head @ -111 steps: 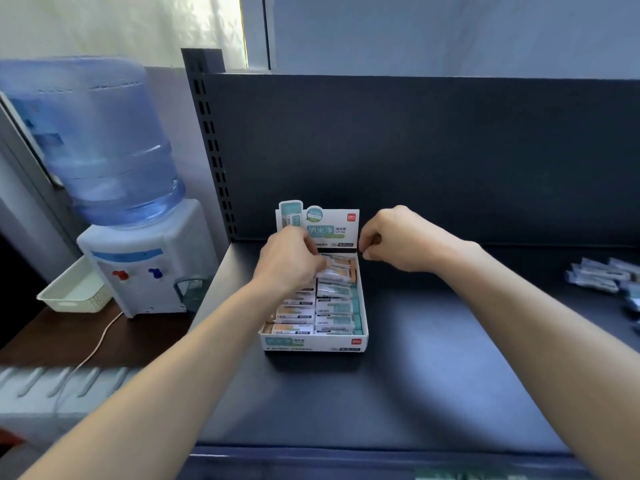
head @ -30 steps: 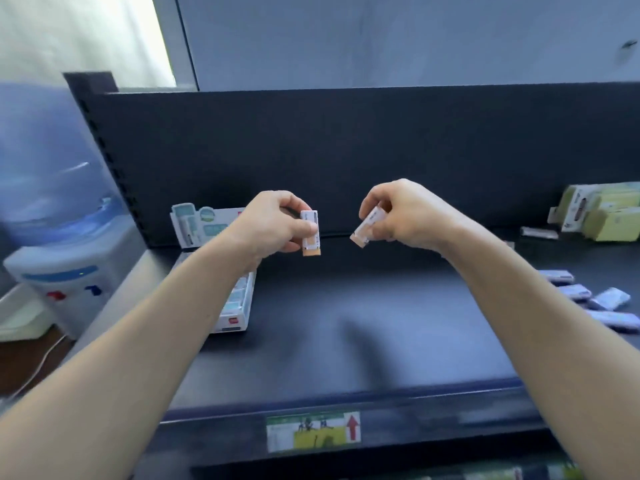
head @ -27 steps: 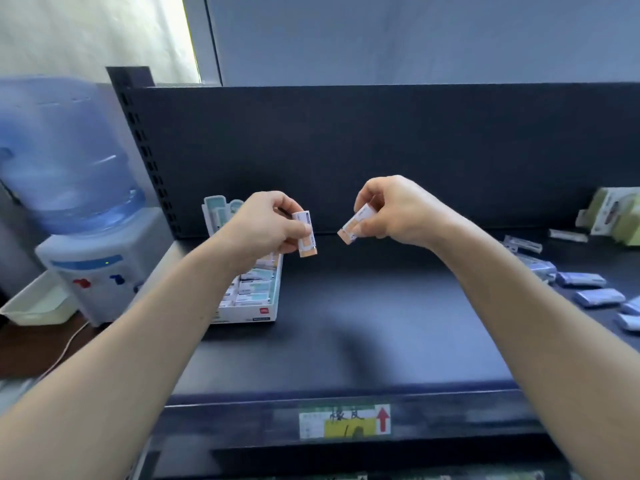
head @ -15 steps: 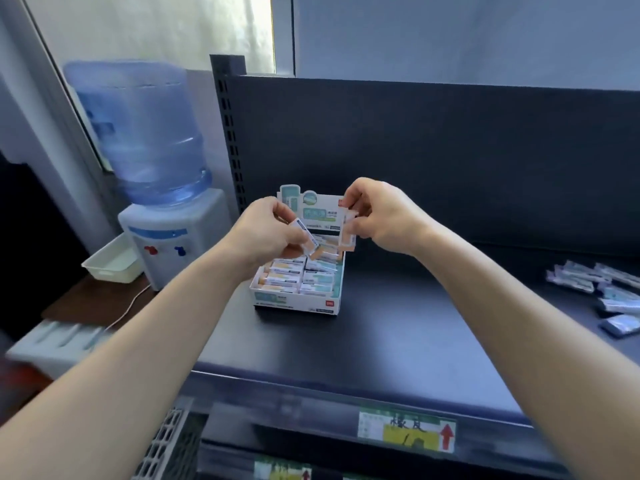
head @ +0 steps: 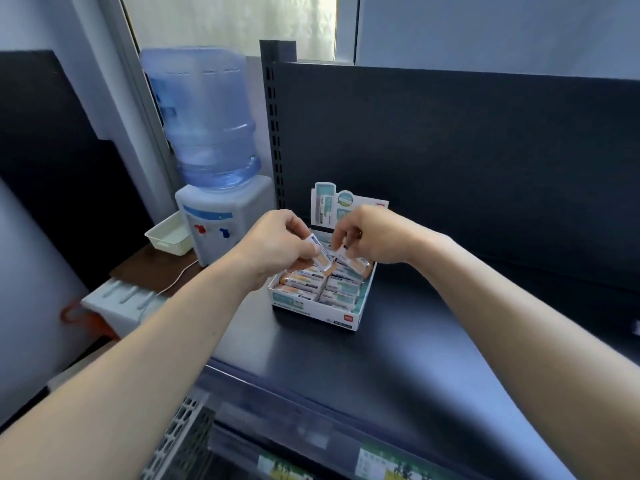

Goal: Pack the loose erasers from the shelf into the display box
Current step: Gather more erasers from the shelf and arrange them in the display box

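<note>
Two erasers are in hand, one each. The left hand [head: 277,249] pinches a sleeved eraser [head: 320,252] between thumb and curled fingers. It is tilted, its orange end pointing down at the far part of the display box [head: 318,311]. The right hand [head: 372,233] has its fingertips closed on a second eraser [head: 341,251], just right of the first and nearly touching it. The box sits on the dark shelf [head: 398,341] near its left end, with its header card [head: 327,206] upright at the far side and rows of packed erasers [head: 341,292] filling it.

Half a second ago both hands were higher, in front of the header card; now they are lower, just over the far rows. A second ago they held these erasers over bare shelf to the right of the box.

The right hand covers most of its eraser, so how it lies is hard to read. I cannot tell whether either eraser touches the packed ones. A pale blur [head: 635,327] at the shelf's right edge is cut off and too smeared to name.
</note>
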Action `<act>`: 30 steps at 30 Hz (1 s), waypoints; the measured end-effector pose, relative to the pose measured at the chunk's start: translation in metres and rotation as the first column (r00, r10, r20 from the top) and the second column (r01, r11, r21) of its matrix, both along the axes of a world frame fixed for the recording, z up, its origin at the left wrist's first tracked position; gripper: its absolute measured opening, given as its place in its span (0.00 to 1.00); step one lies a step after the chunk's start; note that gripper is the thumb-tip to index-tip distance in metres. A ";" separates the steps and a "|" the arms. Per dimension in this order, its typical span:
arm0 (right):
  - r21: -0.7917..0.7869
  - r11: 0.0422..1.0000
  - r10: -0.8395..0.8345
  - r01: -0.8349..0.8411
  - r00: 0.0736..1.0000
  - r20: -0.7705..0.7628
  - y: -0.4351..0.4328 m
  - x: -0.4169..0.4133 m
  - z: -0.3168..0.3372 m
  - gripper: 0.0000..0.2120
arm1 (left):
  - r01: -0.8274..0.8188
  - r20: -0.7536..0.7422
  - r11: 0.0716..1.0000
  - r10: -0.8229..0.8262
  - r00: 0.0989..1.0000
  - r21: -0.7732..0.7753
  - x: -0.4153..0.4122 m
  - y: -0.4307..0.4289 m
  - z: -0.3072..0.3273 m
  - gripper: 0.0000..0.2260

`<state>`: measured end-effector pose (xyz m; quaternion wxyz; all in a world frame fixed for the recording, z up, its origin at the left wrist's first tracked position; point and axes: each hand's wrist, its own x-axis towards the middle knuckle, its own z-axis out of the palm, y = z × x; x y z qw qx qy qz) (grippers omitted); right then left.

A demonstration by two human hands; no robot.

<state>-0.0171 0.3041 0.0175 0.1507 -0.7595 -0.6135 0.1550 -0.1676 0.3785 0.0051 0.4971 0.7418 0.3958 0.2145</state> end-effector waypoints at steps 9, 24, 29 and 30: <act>-0.037 0.997 0.077 -0.074 0.994 0.074 0.007 0.008 -0.005 0.13 | -0.038 -0.027 0.997 0.037 0.999 -0.069 0.008 -0.006 -0.003 0.09; 0.160 0.986 0.051 -0.053 0.999 0.016 -0.008 0.022 0.006 0.07 | 0.028 -0.290 1.000 -0.024 0.957 0.011 0.028 -0.020 -0.009 0.09; 0.156 0.988 0.014 -0.016 1.000 0.017 -0.015 0.016 0.010 0.06 | 0.085 -0.361 0.986 -0.028 0.932 0.144 0.029 -0.017 -0.009 0.12; 0.157 0.988 0.000 -0.003 1.000 0.017 -0.017 0.015 0.011 0.06 | 0.105 -0.381 0.980 -0.033 0.924 0.171 0.029 -0.016 -0.008 0.12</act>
